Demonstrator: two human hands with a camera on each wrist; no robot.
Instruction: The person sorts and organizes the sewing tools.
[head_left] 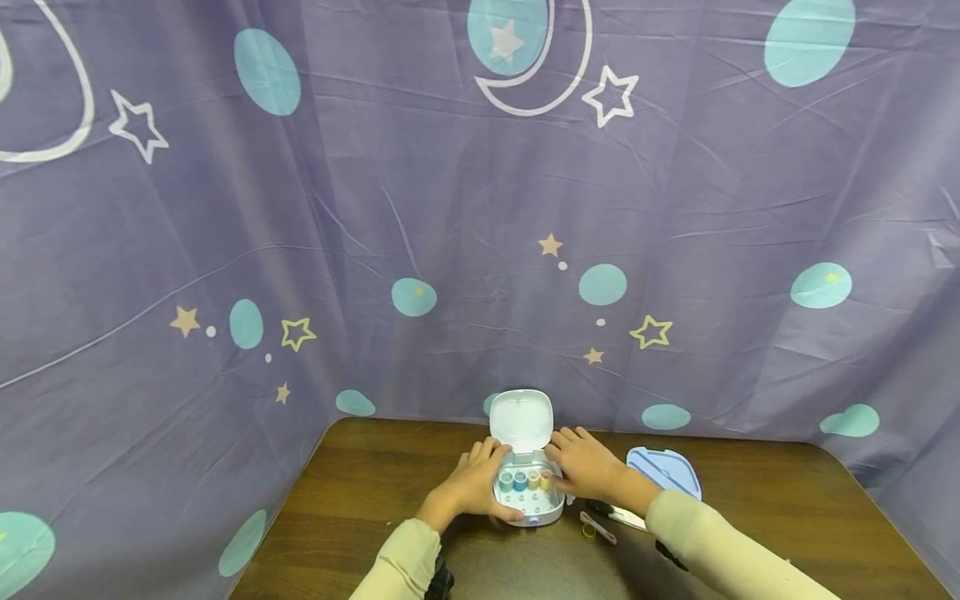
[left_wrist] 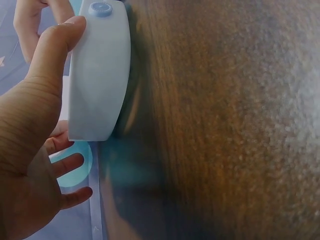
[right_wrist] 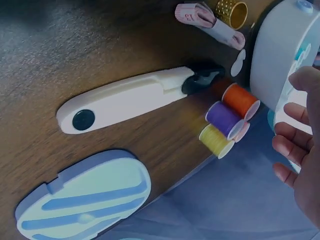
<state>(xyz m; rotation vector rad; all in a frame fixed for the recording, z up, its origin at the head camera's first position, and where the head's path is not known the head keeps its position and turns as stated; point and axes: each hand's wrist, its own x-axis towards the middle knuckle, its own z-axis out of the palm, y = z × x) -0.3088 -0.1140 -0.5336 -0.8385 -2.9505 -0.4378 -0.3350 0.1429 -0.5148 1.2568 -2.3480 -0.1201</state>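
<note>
A white sewing box (head_left: 553, 510) stands on the table with its lid (head_left: 521, 419) raised. Inside, a row of thread spools (head_left: 520, 482) in teal, blue and yellowish tones sits behind several small pegs. My left hand (head_left: 474, 483) grips the box's left side, its thumb on the front rim near the blue clasp (left_wrist: 100, 8). From the right, my right hand (head_left: 590, 463) reaches over the box's right edge, its thumb close to the end spool. In the right wrist view its fingers (right_wrist: 292, 142) are bent beside the box; I cannot tell whether they pinch anything.
Right of the box lie orange (right_wrist: 241, 101), purple (right_wrist: 225, 120), yellow (right_wrist: 216, 141) and pink spools. Nearby are a white tool (right_wrist: 125, 97) with a black end, a rolled pink tape measure (right_wrist: 195, 14), a gold thimble (right_wrist: 231, 13) and a blue tray (right_wrist: 90, 192). A patterned curtain hangs behind.
</note>
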